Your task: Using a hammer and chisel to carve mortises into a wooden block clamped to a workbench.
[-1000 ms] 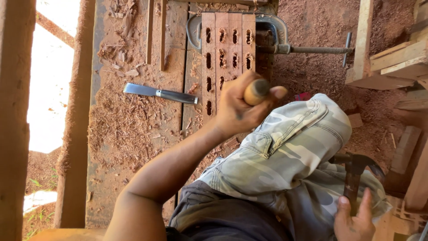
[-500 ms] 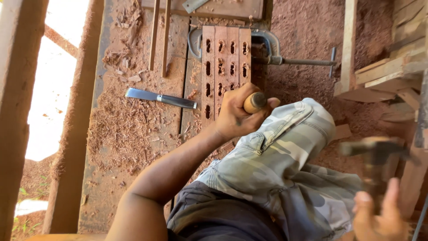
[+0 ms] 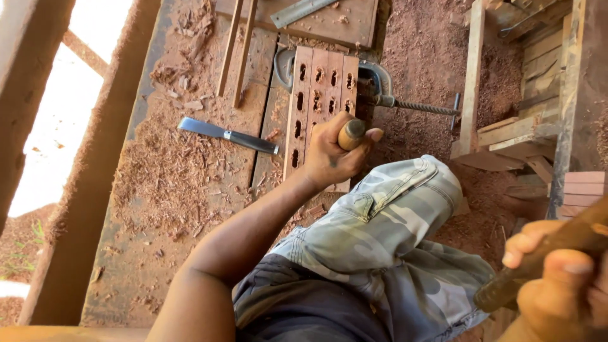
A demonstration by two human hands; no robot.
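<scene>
Sawdusty workbench [image 3: 158,190], fingers [image 3: 370,135] wrapping chisel handle [image 3: 350,133]

Shorts [image 3: 380,234]: grey-green camo pattern. Chisel handle [image 3: 350,133] tan wood; spare chisel [image 3: 228,135] has steel-grey blade, black handle. Sawdust [image 3: 171,171] and mortised boards [image 3: 320,95] reddish-brown.

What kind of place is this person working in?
Probably an open-air woodworking shop. Reddish wood shavings cover the plank bench, a metal screw clamp holds four slotted wooden boards, and a dark-handled flat chisel lies beside them.
</scene>
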